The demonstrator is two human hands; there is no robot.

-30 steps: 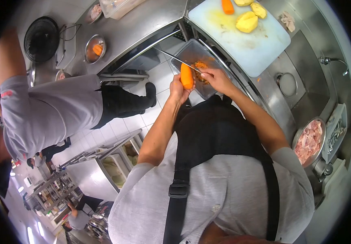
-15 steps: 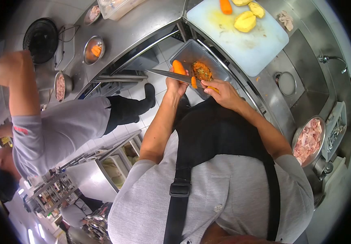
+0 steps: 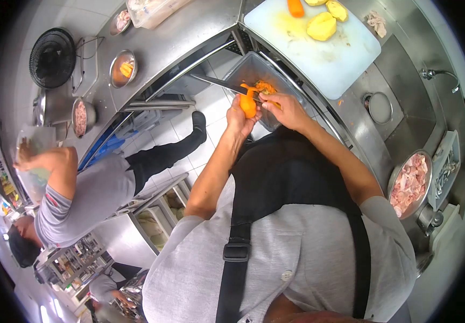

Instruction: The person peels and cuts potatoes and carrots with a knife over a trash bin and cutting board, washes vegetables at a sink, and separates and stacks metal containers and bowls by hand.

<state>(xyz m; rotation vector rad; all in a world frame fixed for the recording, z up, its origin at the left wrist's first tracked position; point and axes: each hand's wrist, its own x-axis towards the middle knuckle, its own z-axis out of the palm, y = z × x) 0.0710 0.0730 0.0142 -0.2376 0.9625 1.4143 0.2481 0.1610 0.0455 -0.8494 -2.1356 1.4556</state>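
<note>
My left hand is wrapped round an orange carrot, held over the edge of a grey bin. In my right hand is the handle of a long knife, its blade pointing left across the carrot's upper part. Orange peelings lie in the bin below. On a white cutting board at the top right are another carrot and several peeled yellow pieces.
A bowl of orange pieces stands on the left counter. At right are a sink, a tap and a bowl of raw meat. A co-worker stands at left; another person is farther back.
The carrot in my left hand has tilted from leaning left to more upright, and the knife has shifted up over it. The co-worker at left has moved, with an arm lowered.
</note>
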